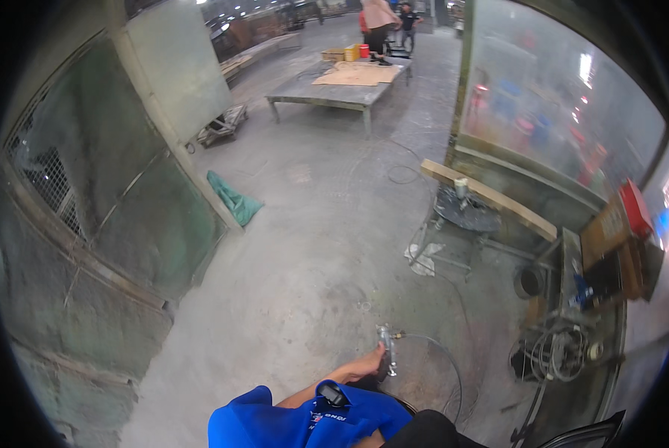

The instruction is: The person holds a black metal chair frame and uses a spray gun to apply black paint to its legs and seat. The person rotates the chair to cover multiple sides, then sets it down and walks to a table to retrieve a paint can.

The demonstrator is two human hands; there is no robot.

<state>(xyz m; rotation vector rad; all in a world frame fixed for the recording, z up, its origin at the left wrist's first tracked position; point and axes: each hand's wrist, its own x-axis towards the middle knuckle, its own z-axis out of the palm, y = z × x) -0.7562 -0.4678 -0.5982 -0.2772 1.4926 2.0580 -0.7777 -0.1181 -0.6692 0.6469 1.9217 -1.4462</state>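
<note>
My left hand (366, 364) is closed round a silver metal spray-gun-like tool (390, 351) between five and six o'clock, just above the pale grey concrete floor (275, 291) in this view; the fine hold of my fingers is too small to make out. From the tool's brass-coloured fitting (399, 335), a thin grey hose (455, 367) arcs toward four o'clock, then bends down to five. My right hand is out of sight, so I cannot tell its grip. At six o'clock my bright blue cloth shirt (263, 422) carries a short line of white lettering with a small red mark, creased and tilted, and a small black device (332, 393) sits above it. At three o'clock stands a dark round-topped stool (465, 213) bearing a small whitish cup (461, 187), with a long pale wooden plank (506, 203) just behind it and crumpled white sheeting (424, 260) near its feet. Farther out at three, a brown cardboard box (605, 233) has marks too faint to read, and a red box (635, 209) adjoins it. A loosely coiled grey hose (562, 355) hangs at four. Between nine and ten lies a crumpled green sack (234, 200). At twelve, a low grey table (305, 93) bears a flat brown cardboard sheet (355, 74).
</note>
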